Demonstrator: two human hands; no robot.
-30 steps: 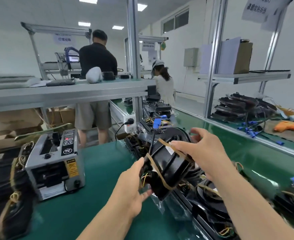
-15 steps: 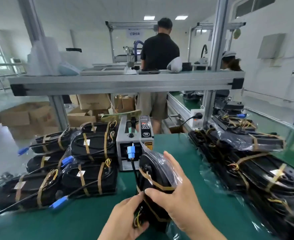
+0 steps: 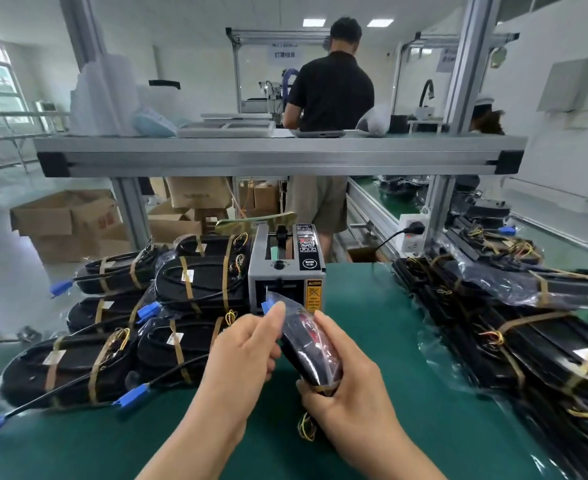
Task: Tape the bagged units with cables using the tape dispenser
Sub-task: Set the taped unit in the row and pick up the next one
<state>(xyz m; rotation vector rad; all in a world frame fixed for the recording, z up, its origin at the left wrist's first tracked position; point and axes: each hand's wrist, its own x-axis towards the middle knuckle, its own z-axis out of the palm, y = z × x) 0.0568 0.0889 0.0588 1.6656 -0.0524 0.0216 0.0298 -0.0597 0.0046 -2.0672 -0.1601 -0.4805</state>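
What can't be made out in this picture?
Head view:
- The tape dispenser outlet: partly hidden behind the held bagged unit; ready tape unclear.
- The unit's lower end: covered by the right hand.
- The left hand thumb: behind its own fingers, so its grip is unclear.
- The dispenser's yellow label: too small to read.
- The right-hand pile: cut by the frame edge.

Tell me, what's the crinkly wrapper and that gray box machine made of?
The wrapper looks like thin clear plastic: it is shiny, wrinkled and see-through. The gray tape dispenser seems to be painted metal, or maybe hard plastic: its panels are flat, matte and stiff.
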